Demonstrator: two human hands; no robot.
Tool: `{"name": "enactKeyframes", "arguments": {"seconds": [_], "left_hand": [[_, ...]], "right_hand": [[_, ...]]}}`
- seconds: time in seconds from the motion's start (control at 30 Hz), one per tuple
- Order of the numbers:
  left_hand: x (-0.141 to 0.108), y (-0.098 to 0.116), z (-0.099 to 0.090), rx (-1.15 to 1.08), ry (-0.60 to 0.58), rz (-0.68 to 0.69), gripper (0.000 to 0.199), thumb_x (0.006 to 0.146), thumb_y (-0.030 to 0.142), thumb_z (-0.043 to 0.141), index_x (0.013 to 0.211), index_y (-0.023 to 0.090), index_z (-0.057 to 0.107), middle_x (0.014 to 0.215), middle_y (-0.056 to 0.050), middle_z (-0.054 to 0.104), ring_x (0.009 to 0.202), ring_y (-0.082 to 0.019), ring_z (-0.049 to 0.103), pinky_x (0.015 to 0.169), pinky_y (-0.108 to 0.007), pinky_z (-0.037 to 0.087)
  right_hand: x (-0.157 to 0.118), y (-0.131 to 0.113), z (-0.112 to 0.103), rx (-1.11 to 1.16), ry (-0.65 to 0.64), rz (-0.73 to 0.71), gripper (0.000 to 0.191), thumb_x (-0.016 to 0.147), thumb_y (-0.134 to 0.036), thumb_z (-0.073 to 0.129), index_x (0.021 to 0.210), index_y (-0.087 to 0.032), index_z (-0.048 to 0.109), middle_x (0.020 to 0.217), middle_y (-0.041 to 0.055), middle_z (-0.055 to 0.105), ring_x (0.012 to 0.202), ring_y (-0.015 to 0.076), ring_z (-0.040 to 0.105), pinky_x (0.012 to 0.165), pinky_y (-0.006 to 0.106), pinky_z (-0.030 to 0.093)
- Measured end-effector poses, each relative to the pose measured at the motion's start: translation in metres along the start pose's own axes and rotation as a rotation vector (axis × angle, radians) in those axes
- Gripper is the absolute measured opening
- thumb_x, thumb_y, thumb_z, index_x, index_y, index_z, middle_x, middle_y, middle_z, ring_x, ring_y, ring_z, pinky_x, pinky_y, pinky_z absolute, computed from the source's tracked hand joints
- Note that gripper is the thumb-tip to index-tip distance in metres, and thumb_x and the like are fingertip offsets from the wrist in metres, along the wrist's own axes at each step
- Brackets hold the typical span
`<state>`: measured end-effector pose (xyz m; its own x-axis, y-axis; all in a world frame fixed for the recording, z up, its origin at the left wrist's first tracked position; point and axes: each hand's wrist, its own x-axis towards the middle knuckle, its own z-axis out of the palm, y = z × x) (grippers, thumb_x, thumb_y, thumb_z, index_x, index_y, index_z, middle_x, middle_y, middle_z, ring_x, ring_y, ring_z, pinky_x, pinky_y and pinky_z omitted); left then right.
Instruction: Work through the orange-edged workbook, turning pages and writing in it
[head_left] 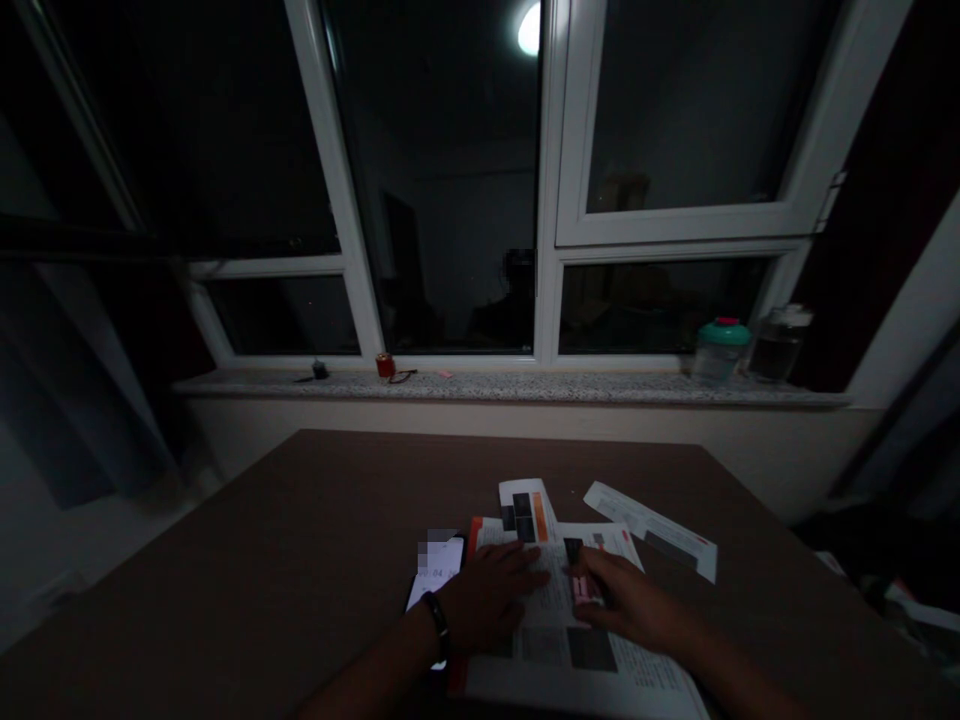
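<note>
Resting open, left hand (487,600) and right hand (630,600) on a printed white paper sheet (547,650); lit black smartphone (436,570) just beside left hand.

Left hand (491,598) flat, palm down, fingers spread, pointing toward right hand (628,600). Right hand palm down, fingers slightly arched, pointing back toward left. Fingertips (577,570) of two hands near, not touching. Both hands right of centre on tabletop (300,520), toward near edge. Left forearm (367,690) and right forearm (739,680) enter from bottom of view, angled inward.
</note>
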<state>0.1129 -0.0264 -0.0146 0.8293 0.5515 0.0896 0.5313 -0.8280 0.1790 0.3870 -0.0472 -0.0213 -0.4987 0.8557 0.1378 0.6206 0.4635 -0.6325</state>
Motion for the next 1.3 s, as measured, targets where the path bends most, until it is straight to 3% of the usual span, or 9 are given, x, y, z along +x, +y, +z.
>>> {"name": "enactKeyframes", "arguments": {"seconds": [0.23, 0.37, 0.5, 0.67, 0.8, 0.9, 0.97, 1.1, 1.3], "left_hand": [[0.001, -0.003, 0.005, -0.003, 0.014, 0.006, 0.064, 0.083, 0.015, 0.055, 0.142, 0.031, 0.038, 0.153, -0.002, 0.031, 0.138, -0.03, 0.029, 0.109, -0.05, 0.03], [0.0, -0.005, 0.006, -0.023, 0.018, 0.007, 0.064, 0.082, 0.015, 0.056, 0.142, 0.031, 0.039, 0.153, -0.002, 0.032, 0.138, -0.03, 0.028, 0.109, -0.05, 0.029], [-0.001, -0.003, 0.001, -0.056, 0.026, 0.018, 0.061, 0.08, 0.015, 0.06, 0.137, 0.03, 0.043, 0.15, -0.001, 0.036, 0.136, -0.029, 0.03, 0.109, -0.048, 0.029], [0.001, 0.005, -0.011, -0.113, 0.072, 0.042, 0.036, 0.084, 0.016, 0.064, 0.117, 0.026, 0.056, 0.135, -0.003, 0.05, 0.127, -0.023, 0.041, 0.107, -0.04, 0.03], [0.005, 0.013, -0.016, -0.124, 0.077, 0.034, 0.02, 0.083, 0.023, 0.072, 0.098, 0.023, 0.058, 0.119, -0.002, 0.057, 0.113, -0.022, 0.05, 0.1, -0.035, 0.036], [0.007, 0.018, -0.017, -0.092, 0.045, 0.025, 0.02, 0.082, 0.027, 0.074, 0.088, 0.021, 0.057, 0.106, -0.002, 0.058, 0.103, -0.023, 0.053, 0.091, -0.033, 0.04], [0.006, 0.021, -0.017, -0.072, 0.032, 0.016, 0.022, 0.082, 0.029, 0.075, 0.092, 0.021, 0.057, 0.106, -0.003, 0.057, 0.102, -0.024, 0.052, 0.087, -0.032, 0.042], [0.004, 0.025, -0.017, -0.032, 0.038, 0.039, 0.041, 0.084, 0.028, 0.074, 0.118, 0.025, 0.053, 0.116, -0.004, 0.053, 0.106, -0.024, 0.049, 0.088, -0.033, 0.042], [0.004, 0.027, -0.016, 0.0, 0.026, 0.021, 0.046, 0.085, 0.028, 0.07, 0.126, 0.027, 0.05, 0.118, -0.006, 0.052, 0.108, -0.027, 0.048, 0.09, -0.037, 0.041]], "right_hand": [[0.021, 0.016, 0.007, -0.083, 0.152, 0.058, 0.016, 0.081, -0.027, 0.061, 0.094, -0.022, 0.054, 0.09, 0.0021, 0.063, 0.08, 0.0189, 0.059, 0.07, 0.028, 0.044], [0.021, 0.014, 0.006, -0.121, 0.208, 0.042, 0.023, 0.086, -0.03, 0.058, 0.108, -0.023, 0.055, 0.1, 0.0048, 0.062, 0.09, 0.0211, 0.059, 0.078, 0.031, 0.044], [0.015, 0.007, 0.003, -0.127, 0.212, 0.003, 0.021, 0.086, -0.028, 0.058, 0.107, -0.024, 0.056, 0.102, 0.0047, 0.062, 0.097, 0.0223, 0.057, 0.085, 0.033, 0.043], [0.011, 0.005, 0.006, -0.102, 0.23, 0.014, 0.027, 0.083, -0.024, 0.059, 0.11, -0.024, 0.052, 0.101, 0.0036, 0.061, 0.091, 0.0203, 0.058, 0.079, 0.03, 0.044], [0.01, 0.003, 0.009, -0.127, 0.212, 0.02, 0.006, 0.085, -0.021, 0.054, 0.089, -0.023, 0.05, 0.083, 0.0, 0.058, 0.074, 0.0167, 0.055, 0.066, 0.027, 0.041], [0.01, 0.002, 0.01, -0.114, 0.218, -0.021, 0.007, 0.084, -0.018, 0.052, 0.082, -0.023, 0.047, 0.079, -0.0009, 0.055, 0.073, 0.016, 0.055, 0.065, 0.026, 0.04], [0.009, 0.001, 0.01, -0.098, 0.206, -0.045, 0.008, 0.084, -0.017, 0.052, 0.081, -0.023, 0.047, 0.079, -0.001, 0.055, 0.075, 0.016, 0.055, 0.066, 0.026, 0.041], [0.006, -0.002, 0.01, -0.084, 0.158, -0.088, 0.008, 0.083, -0.016, 0.053, 0.082, -0.022, 0.048, 0.079, -0.0014, 0.055, 0.074, 0.0154, 0.055, 0.065, 0.025, 0.04], [0.007, -0.008, 0.017, -0.073, 0.192, -0.067, 0.012, 0.086, -0.018, 0.053, 0.077, -0.022, 0.047, 0.077, -0.0007, 0.056, 0.072, 0.0157, 0.056, 0.064, 0.025, 0.04]]}}
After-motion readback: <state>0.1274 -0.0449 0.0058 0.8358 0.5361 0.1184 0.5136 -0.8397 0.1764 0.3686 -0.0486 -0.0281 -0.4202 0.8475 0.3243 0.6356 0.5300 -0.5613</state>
